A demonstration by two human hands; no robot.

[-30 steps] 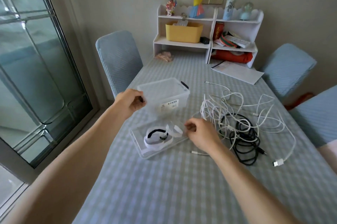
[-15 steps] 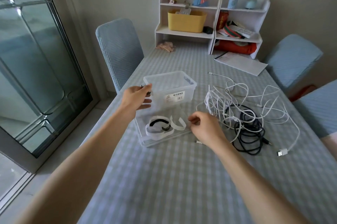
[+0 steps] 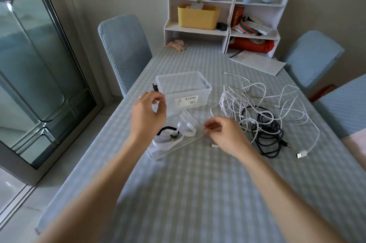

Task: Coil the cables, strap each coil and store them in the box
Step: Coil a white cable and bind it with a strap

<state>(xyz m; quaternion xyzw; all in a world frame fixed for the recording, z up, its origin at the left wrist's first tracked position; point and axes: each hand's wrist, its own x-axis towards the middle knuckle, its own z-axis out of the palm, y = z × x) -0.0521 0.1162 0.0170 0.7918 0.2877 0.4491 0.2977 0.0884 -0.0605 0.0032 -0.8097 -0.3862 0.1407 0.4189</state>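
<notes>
A clear plastic box (image 3: 184,92) stands open on the checked tablecloth. In front of it lies its clear lid (image 3: 190,139), upturned, with white and black straps (image 3: 170,136) in it. My left hand (image 3: 147,116) hovers over the lid's left part, next to the box, with loosely curled fingers that hold nothing. My right hand (image 3: 223,136) pinches the lid's right corner. To the right lies a tangle of white cables (image 3: 257,100) over a loosely looped black cable (image 3: 271,138). A white USB plug (image 3: 302,153) trails toward the near right.
A white desk shelf (image 3: 227,31) with a yellow basket (image 3: 198,17) stands at the table's far end, with a paper sheet (image 3: 257,62) in front of it. Blue-covered chairs (image 3: 124,48) stand on both sides. A glass door (image 3: 29,64) is at the left.
My left hand has let go of the box's left side and come nearer, over the lid. My right hand stays at the lid's right corner.
</notes>
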